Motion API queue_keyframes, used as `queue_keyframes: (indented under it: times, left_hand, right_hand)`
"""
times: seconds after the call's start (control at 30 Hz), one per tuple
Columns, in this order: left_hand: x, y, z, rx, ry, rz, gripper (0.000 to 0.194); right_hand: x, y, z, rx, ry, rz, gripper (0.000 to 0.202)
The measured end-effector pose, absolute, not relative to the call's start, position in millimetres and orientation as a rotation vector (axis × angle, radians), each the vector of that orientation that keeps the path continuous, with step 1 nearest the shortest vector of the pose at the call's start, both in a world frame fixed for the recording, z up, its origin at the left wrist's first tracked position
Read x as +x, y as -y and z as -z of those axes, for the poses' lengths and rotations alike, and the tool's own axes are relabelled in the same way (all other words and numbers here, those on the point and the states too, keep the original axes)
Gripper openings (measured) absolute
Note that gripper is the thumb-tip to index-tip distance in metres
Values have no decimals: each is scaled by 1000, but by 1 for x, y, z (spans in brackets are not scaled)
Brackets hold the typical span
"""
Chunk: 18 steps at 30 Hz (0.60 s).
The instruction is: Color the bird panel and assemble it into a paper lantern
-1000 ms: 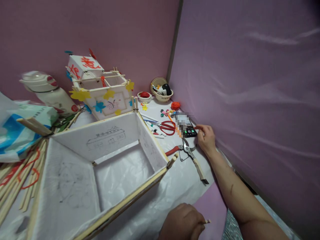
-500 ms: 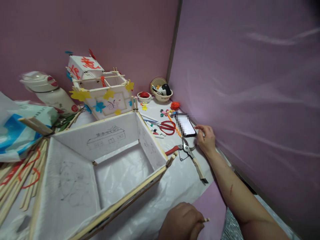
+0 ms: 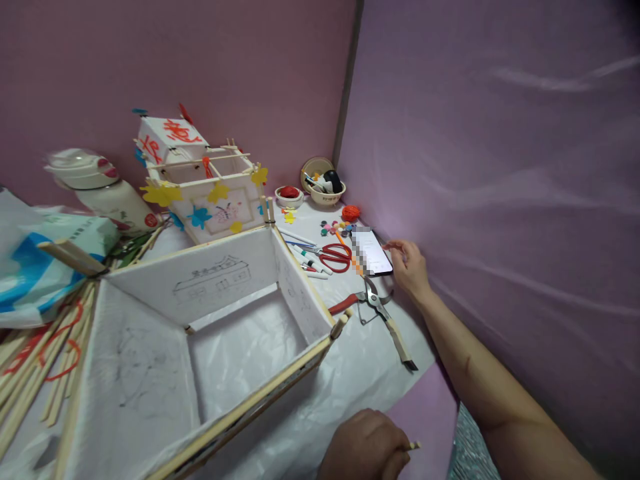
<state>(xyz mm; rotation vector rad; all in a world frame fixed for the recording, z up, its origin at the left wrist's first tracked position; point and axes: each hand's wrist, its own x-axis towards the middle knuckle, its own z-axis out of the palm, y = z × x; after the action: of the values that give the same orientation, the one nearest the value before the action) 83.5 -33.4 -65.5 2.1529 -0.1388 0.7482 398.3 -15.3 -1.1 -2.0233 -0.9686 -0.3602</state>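
Observation:
My right hand (image 3: 410,267) reaches to the far right of the table, its forefinger at the right edge of a lit phone (image 3: 371,252). My left hand (image 3: 365,445) rests closed at the near edge, pinching a thin stick whose tip pokes out to the right. In front of me stands a large open paper lantern frame (image 3: 200,333) on bamboo edges, with a house sketched on its inner wall. Pruning shears (image 3: 383,315) lie just below the phone, and red scissors (image 3: 334,255) to its left.
A smaller decorated lantern (image 3: 200,180) with paper flowers stands at the back. A white flask (image 3: 107,193) and a blue-white bag (image 3: 35,267) are at left, above bamboo sticks (image 3: 30,373). Two bowls (image 3: 323,183), red thread (image 3: 351,212) and pens (image 3: 307,257) fill the far corner. Pink walls close off right.
The phone screen went from a dark display to a bright white one. My right forefinger shifted slightly up along the phone's edge. My left hand stayed put.

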Motion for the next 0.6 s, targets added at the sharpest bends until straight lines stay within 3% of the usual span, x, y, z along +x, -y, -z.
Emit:
queue_keyframes:
  times: [0.23,0.6]
  left_hand:
    - [89,36,69,2118,124,-916,40]
    - [85,36,86,2189,202,-702,18]
  right_hand:
    - [418,-20,2,-1953,980,275,29]
    - [417,-7,11,-2105,1099,334,28]
